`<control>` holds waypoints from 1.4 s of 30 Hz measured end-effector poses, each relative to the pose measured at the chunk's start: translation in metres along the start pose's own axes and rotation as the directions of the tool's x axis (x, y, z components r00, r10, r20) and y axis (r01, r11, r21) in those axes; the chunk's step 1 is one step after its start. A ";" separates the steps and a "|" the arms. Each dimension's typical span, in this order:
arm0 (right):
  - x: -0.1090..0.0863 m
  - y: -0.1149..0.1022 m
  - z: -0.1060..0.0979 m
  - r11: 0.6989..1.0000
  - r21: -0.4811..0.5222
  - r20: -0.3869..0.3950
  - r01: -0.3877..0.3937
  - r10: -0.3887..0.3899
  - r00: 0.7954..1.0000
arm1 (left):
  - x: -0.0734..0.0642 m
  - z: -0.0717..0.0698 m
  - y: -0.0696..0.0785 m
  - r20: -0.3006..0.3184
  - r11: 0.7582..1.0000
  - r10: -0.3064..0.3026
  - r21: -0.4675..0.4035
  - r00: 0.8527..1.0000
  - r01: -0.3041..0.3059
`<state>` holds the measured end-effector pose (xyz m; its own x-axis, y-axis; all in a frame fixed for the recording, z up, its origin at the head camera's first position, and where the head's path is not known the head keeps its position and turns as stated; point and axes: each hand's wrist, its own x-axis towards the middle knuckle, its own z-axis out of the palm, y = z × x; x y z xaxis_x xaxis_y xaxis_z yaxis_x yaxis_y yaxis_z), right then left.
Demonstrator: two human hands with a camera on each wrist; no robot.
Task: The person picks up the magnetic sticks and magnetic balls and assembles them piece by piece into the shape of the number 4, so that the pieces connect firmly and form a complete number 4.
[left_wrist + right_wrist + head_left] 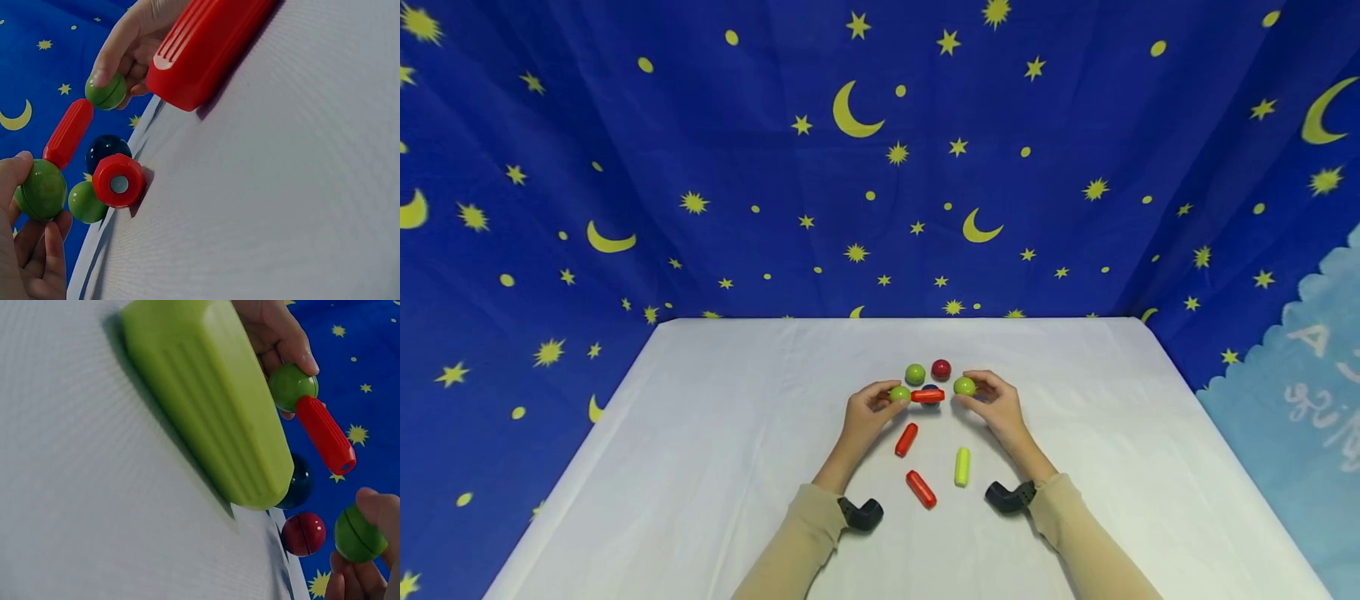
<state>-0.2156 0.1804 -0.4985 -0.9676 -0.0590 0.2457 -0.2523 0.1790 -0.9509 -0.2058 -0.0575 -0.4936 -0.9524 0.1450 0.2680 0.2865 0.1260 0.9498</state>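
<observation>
My left hand [867, 413] pinches a green ball [899, 394] between thumb and fingers. A ribbed red rod [927, 397] sticks out from that ball to the right, touching nothing else that I can make out. Its free end has a hole, visible in the right wrist view on the red rod [343, 465]. My right hand [1003, 408] pinches a second green ball [964, 386], held a short gap from the rod's free end. Behind the rod sits a dark blue ball [106, 152], partly hidden in the head view.
Beyond the hands, another green ball [915, 374] and a dark red ball [941, 369] lie on the white tabletop [737, 433]. Between my forearms lie a red rod [906, 440], another red rod [921, 489] and a yellow-green rod [962, 467]. A blue star-patterned curtain [760, 167] stands behind.
</observation>
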 end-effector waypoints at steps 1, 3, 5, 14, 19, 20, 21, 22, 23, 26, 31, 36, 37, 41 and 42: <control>0.000 -0.001 0.001 1.000 -0.001 0.009 0.011 -0.011 1.000 | 0.000 0.000 0.000 0.000 1.000 -0.002 -0.002 1.000 0.002; -0.001 -0.002 0.001 1.000 0.006 0.025 0.025 -0.026 0.999 | 0.000 -0.001 0.000 0.000 1.000 -0.003 -0.005 1.000 0.003; -0.001 -0.001 0.002 0.999 0.019 0.035 0.044 -0.045 0.998 | -0.001 -0.001 -0.001 0.001 1.000 0.001 -0.008 1.000 -0.001; -0.006 0.002 0.008 0.992 0.097 0.089 0.078 -0.087 0.992 | -0.004 -0.001 -0.005 0.007 1.000 -0.013 0.021 1.000 0.013; -0.006 0.003 0.010 0.992 0.109 0.086 0.067 -0.076 0.993 | -0.004 -0.001 -0.006 0.006 1.000 -0.001 0.029 1.000 0.001; -0.006 0.003 0.010 0.992 0.109 0.084 0.070 -0.079 0.993 | -0.004 -0.001 -0.006 0.006 1.000 0.000 0.029 1.000 0.000; -0.006 0.004 0.011 0.991 0.110 0.083 0.074 -0.084 0.993 | -0.004 -0.001 -0.005 0.006 1.000 0.002 0.026 1.000 -0.002; -0.006 0.004 0.011 0.991 0.111 0.081 0.079 -0.088 0.993 | -0.004 -0.001 -0.005 0.007 1.000 0.003 0.026 1.000 -0.003; -0.006 0.004 0.011 0.990 0.111 0.080 0.082 -0.092 0.993 | -0.004 -0.001 -0.005 0.010 1.000 -0.003 0.024 1.000 0.002; -0.005 0.004 0.011 0.991 0.102 0.073 0.080 -0.088 0.993 | -0.003 -0.002 -0.006 0.024 1.000 -0.022 -0.005 0.999 0.022; -0.002 0.003 0.010 0.995 0.090 0.030 0.041 -0.044 0.999 | -0.002 -0.005 -0.006 0.079 0.994 -0.070 -0.078 0.994 0.076; -0.002 -0.007 0.012 0.992 0.124 0.000 0.022 -0.022 1.000 | -0.003 -0.005 -0.005 0.145 0.984 -0.071 -0.152 0.987 0.093; -0.002 -0.008 0.012 0.991 0.133 -0.004 0.021 -0.021 1.000 | -0.004 -0.005 -0.005 0.158 0.982 -0.071 -0.160 0.985 0.097; 0.001 -0.008 0.014 0.986 0.160 -0.006 0.054 -0.053 0.999 | -0.005 -0.004 -0.003 0.205 0.978 -0.069 -0.177 0.976 0.106; 0.001 -0.007 0.014 0.983 0.170 -0.008 0.064 -0.064 0.998 | -0.006 -0.004 -0.003 0.216 0.979 -0.066 -0.175 0.974 0.105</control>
<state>-0.2150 0.1648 -0.4938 -0.9495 -0.0623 0.3075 -0.3085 0.0055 -0.9512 -0.2017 -0.0629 -0.4971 -0.9243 0.3448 0.1639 0.1624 -0.0333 0.9862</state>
